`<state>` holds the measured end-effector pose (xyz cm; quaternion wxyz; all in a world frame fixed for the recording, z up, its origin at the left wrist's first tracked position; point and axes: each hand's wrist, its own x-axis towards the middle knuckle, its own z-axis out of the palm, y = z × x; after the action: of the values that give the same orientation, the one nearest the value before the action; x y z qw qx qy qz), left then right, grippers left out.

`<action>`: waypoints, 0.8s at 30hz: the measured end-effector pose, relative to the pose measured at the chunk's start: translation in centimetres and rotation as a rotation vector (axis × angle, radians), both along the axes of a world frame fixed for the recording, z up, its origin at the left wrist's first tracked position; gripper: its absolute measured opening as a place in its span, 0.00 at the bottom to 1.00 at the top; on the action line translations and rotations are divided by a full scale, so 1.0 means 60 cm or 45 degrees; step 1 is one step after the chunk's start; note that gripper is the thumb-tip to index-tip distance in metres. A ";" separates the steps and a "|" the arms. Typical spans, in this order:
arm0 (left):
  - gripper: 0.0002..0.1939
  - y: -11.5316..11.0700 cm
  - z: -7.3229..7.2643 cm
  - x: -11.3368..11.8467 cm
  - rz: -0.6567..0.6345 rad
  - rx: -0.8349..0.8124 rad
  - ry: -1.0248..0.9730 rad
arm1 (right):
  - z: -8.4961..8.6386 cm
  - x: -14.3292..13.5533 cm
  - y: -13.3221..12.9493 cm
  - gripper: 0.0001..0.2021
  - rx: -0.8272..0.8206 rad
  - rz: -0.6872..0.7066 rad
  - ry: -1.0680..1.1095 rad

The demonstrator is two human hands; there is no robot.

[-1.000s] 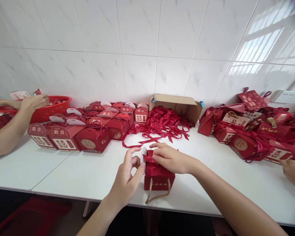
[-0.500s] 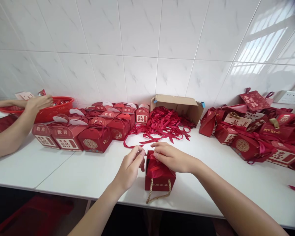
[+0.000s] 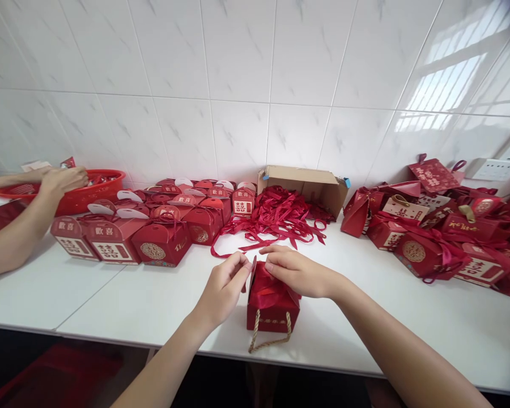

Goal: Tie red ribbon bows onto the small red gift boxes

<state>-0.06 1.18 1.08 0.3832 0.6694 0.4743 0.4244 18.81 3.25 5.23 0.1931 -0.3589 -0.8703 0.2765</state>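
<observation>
A small red box [image 3: 272,314] with a twisted gold rope handle hanging down its front stands near the table's front edge. Red ribbon [image 3: 267,286] lies over its top. At the box's upper left is my left hand [image 3: 226,286], its thumb and fingers pinched together at the raised flap; a dark red strip hangs below the fingertips, and what exactly they grip is hard to see. My right hand [image 3: 300,272] rests over the top right of the box, fingers stretched toward the flap and touching the ribbon.
Red ribbons [image 3: 284,215] spill from a cardboard box [image 3: 306,173] at the wall. Rows of red boxes [image 3: 164,241] stand left of them, more boxes [image 3: 420,249] are piled at right. Another person's hands [image 3: 63,178] are over a red basin [image 3: 106,190].
A flap edge now stands up beside my left fingertips, at the box's left side. My right hand has barely moved. The whole view has shifted slightly.
</observation>
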 end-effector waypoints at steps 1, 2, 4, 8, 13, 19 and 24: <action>0.12 0.000 -0.001 0.000 -0.002 -0.004 0.003 | 0.000 0.002 0.000 0.14 -0.016 -0.002 0.016; 0.12 0.000 -0.001 0.000 -0.005 -0.006 0.005 | 0.000 0.003 0.000 0.14 -0.031 0.000 0.028; 0.12 0.001 -0.003 -0.001 -0.017 -0.008 0.000 | 0.000 0.006 0.000 0.14 -0.058 0.002 0.040; 0.10 0.003 -0.005 -0.002 -0.035 0.006 0.007 | -0.001 0.009 0.001 0.15 -0.095 -0.021 0.034; 0.09 0.002 -0.003 0.000 -0.032 0.041 0.040 | 0.001 0.008 0.001 0.15 -0.134 -0.018 0.036; 0.09 0.001 0.002 0.002 0.006 0.056 0.085 | 0.001 0.007 0.000 0.15 -0.120 -0.002 0.045; 0.08 0.001 0.004 0.002 0.028 0.069 0.115 | -0.001 0.006 0.002 0.15 -0.062 0.017 0.039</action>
<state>0.03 1.23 1.29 0.3385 0.6926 0.4868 0.4107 19.17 3.38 5.18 0.1957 -0.3535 -0.8626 0.3044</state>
